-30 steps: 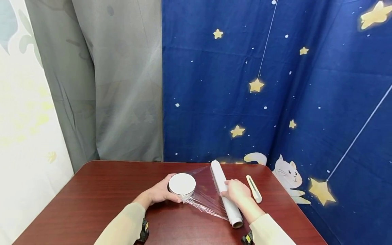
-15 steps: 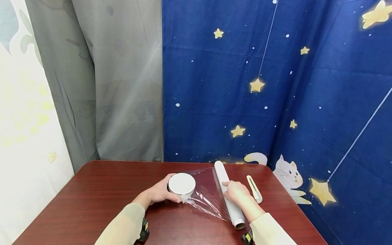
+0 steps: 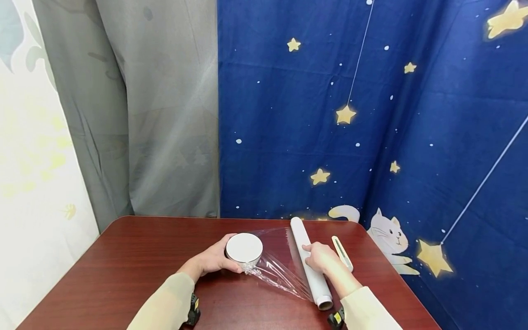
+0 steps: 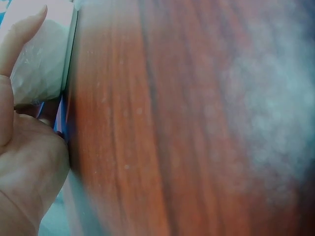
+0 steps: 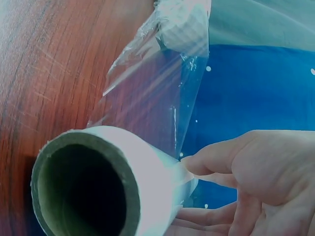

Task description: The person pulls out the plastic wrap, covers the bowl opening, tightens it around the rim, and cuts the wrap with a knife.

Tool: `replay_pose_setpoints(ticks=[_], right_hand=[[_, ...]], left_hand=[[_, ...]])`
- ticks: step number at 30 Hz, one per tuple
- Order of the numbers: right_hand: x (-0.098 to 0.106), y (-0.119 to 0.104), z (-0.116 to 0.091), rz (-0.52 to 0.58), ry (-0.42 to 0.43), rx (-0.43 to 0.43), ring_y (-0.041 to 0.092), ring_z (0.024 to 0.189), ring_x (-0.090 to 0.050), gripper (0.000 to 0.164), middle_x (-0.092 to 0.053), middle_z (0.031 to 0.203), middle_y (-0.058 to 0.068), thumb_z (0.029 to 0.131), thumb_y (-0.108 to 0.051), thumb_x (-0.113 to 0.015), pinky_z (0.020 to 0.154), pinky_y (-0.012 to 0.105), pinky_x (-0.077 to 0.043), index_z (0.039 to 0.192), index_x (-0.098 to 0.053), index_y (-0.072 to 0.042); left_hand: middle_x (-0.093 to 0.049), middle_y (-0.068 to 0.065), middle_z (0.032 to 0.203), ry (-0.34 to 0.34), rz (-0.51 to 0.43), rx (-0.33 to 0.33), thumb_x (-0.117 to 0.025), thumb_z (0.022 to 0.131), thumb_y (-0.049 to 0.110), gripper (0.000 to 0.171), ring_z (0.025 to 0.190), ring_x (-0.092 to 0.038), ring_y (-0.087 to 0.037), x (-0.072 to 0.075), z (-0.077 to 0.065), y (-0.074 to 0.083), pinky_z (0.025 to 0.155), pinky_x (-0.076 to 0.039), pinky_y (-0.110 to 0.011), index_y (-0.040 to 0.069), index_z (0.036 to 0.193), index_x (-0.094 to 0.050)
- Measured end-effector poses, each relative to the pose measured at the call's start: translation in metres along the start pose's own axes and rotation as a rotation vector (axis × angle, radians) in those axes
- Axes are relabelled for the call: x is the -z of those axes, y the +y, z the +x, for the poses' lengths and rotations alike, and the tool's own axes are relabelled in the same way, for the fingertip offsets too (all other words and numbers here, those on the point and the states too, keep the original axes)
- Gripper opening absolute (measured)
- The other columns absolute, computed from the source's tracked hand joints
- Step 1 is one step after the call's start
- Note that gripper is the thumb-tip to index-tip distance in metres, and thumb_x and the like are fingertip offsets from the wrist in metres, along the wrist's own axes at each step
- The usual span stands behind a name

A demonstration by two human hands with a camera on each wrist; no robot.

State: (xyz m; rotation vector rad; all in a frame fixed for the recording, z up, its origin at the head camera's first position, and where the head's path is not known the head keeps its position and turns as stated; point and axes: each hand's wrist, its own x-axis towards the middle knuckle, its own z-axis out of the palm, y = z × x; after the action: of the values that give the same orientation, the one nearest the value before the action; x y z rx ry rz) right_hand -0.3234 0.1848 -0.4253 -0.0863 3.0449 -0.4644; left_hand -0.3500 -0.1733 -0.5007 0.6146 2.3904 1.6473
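A round white container (image 3: 244, 248) with a flat top stands left of the table's middle, clear film bunched against its near side. My left hand (image 3: 216, 258) grips it from the left; in the left wrist view the thumb lies along its textured white wall (image 4: 42, 69). Clear plastic film (image 3: 278, 270) stretches from the container to a long white roll of cling film (image 3: 309, 261) on the right. My right hand (image 3: 323, 257) holds the roll near its middle. In the right wrist view, the thumb touches the roll (image 5: 152, 172) and the fingers curl beneath.
A white utility knife (image 3: 341, 252) lies right of the right hand, partly covered by the wrist. The dark red wooden table (image 3: 144, 256) has its far edge against grey and blue starry curtains (image 3: 288, 114).
My right hand and the roll have shifted a little to the right, and the film between roll and container spans slightly farther. My left hand and the container have hardly moved.
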Motion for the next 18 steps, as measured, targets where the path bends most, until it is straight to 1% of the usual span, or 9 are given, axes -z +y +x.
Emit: replay_pose_setpoints(ticks=[2,5,11,18], right_hand=[[0.0002,0.0014,0.0003,0.022,-0.006,-0.008,0.030,0.101,-0.070,0.050,-0.066,0.148,0.030,0.097,-0.011,-0.074,0.064,0.038,-0.058,0.147,-0.072,-0.016],[0.0005,0.0030,0.0007,0.057,-0.020,-0.024,0.030,0.097,-0.070,0.051,-0.064,0.148,0.031,0.098,-0.011,-0.073,0.059,0.039,-0.059,0.148,-0.071,-0.017],[0.0004,0.0062,0.0015,0.106,-0.037,-0.047,0.030,0.093,-0.070,0.051,-0.063,0.149,0.032,0.098,-0.011,-0.074,0.056,0.042,-0.060,0.149,-0.070,-0.017],[0.0011,0.0047,-0.0001,0.091,-0.029,-0.039,0.029,0.095,-0.070,0.050,-0.064,0.149,0.031,0.098,-0.012,-0.076,0.056,0.041,-0.060,0.148,-0.071,-0.018]], left_hand=[[-0.055,-0.020,0.156,0.000,-0.011,0.014,-0.101,0.074,0.012,0.112,0.137,-0.054,-0.033,0.0003,-0.0011,0.0031,0.117,-0.043,-0.045,0.006,0.164,-0.034],[-0.055,-0.019,0.156,0.001,-0.015,0.016,-0.100,0.074,0.010,0.112,0.138,-0.053,-0.033,0.0001,-0.0015,0.0041,0.118,-0.042,-0.047,0.006,0.164,-0.034],[-0.055,-0.019,0.156,0.002,-0.023,0.018,-0.100,0.073,0.009,0.111,0.138,-0.053,-0.033,-0.0006,-0.0015,0.0024,0.118,-0.042,-0.045,0.006,0.164,-0.034],[-0.055,-0.019,0.156,-0.001,-0.031,0.017,-0.100,0.074,0.008,0.111,0.139,-0.053,-0.033,-0.0007,-0.0016,0.0025,0.118,-0.042,-0.045,0.006,0.164,-0.034]])
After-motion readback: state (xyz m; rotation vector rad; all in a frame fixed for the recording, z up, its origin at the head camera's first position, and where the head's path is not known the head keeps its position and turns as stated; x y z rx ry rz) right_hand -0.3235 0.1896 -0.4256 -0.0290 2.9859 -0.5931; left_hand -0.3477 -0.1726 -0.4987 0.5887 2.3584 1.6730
